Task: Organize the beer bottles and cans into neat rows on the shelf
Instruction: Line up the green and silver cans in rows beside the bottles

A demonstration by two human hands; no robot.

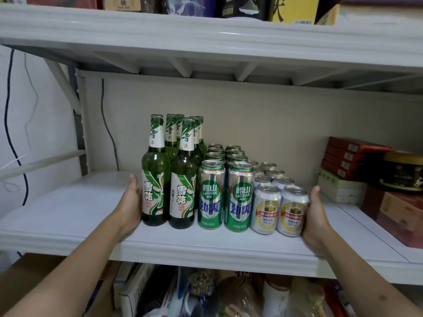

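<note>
Several green beer bottles [155, 179] with white and green labels stand in two rows on the white shelf [68, 213]. Right of them stand two rows of tall green cans [240, 197], then two rows of short silver and yellow cans [291, 211]. My left hand [131, 197] lies flat against the left side of the front left bottle. Against the right side of the front right silver can, my right hand [317, 213] presses flat. The fingers of both hands are hidden behind the drinks.
Red boxes [352, 156], a dark round tin [400, 172] and white and brown boxes crowd the shelf's right end. A shelf board with boxes runs overhead. Bags and cartons fill the level below. Cables hang along the wall at left.
</note>
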